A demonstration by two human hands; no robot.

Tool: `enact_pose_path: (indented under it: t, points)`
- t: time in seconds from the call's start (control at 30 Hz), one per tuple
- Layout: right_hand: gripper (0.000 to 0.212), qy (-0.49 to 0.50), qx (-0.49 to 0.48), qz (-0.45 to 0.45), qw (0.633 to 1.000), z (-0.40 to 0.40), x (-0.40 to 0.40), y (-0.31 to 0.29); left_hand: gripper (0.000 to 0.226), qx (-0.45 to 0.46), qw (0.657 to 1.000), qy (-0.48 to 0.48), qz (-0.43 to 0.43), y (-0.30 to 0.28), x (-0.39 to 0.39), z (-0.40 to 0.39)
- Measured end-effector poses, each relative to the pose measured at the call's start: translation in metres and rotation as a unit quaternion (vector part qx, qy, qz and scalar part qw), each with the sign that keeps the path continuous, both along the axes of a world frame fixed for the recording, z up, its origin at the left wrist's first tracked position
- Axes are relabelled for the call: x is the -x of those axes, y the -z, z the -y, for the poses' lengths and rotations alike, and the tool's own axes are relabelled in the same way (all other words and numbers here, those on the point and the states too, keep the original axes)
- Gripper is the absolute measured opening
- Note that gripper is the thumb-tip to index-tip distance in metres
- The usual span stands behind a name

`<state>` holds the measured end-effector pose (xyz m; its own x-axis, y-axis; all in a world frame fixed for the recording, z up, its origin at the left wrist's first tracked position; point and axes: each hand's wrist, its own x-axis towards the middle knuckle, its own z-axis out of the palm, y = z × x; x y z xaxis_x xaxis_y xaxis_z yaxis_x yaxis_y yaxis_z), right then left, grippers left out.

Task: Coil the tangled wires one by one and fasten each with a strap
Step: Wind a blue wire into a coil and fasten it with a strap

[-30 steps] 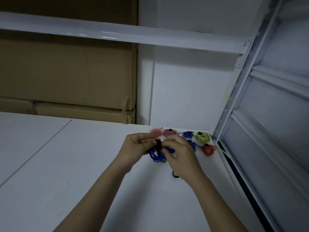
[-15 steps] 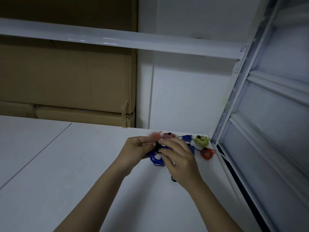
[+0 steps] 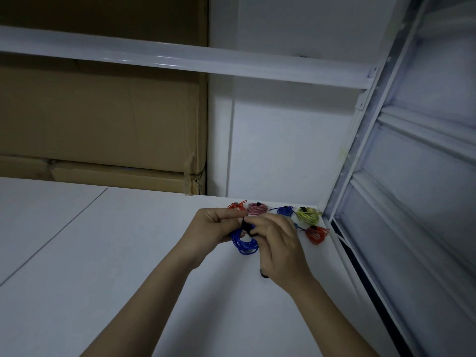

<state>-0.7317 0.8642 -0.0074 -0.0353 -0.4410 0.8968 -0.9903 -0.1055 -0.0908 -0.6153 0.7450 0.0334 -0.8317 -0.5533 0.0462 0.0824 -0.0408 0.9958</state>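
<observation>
Five finished coils near the back right corner of the desk [image 3: 103, 253], each apparently bound with a dark strap: orange coil [image 3: 237, 205], pink coil [image 3: 256, 208], small blue coil [image 3: 284, 210] and yellow-green coil [image 3: 307, 215] in a row along the wall, red coil [image 3: 317, 234] just in front of the last. Sixth item, the blue wire coil [image 3: 243, 242], held above the desk between both hands, in front of the row. Wound into loops already; black strap [image 3: 247, 227] wrapped over its top, closure judged under way, not confirmed as fastened. Small dark object [image 3: 263, 274] on the desk below the right wrist, mostly hidden, kind not discernible. No loose tangled wire visible; remaining count therefore unknown.

Left hand [image 3: 215, 229]: forearm entering from lower left, fingers curled, thumb and forefingers pinching the strap at the upper edge of the coil. Left grip clamped on the strap and the bundle beneath it.

Right hand [image 3: 278, 243]: forearm entering from lower right, back of hand toward the camera, fingers bent inward onto the strap and coil from the right. Right grip likewise closed on the strap; exact fingertip contact hidden behind the knuckles.

Background: cardboard boxes [image 3: 103, 124] behind the desk, white shelf rail [image 3: 180, 57] overhead.
</observation>
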Motion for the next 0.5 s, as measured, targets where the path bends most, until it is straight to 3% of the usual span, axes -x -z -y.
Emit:
enact_pose_path:
  t: [0.27, 0.5]
  points:
    - [0.011, -0.03, 0.009, 0.009, 0.999, -0.0041, 0.0012, 0.0024, 0.023, -0.004, 1.0, -0.004, -0.002, -0.0016, 0.003, -0.0048]
    - [0.026, -0.021, -0.016, 0.086, 0.996, -0.0044, -0.0009, -0.0002, 0.023, -0.029, 0.999, 0.009, -0.01, -0.0006, 0.0044, -0.0033]
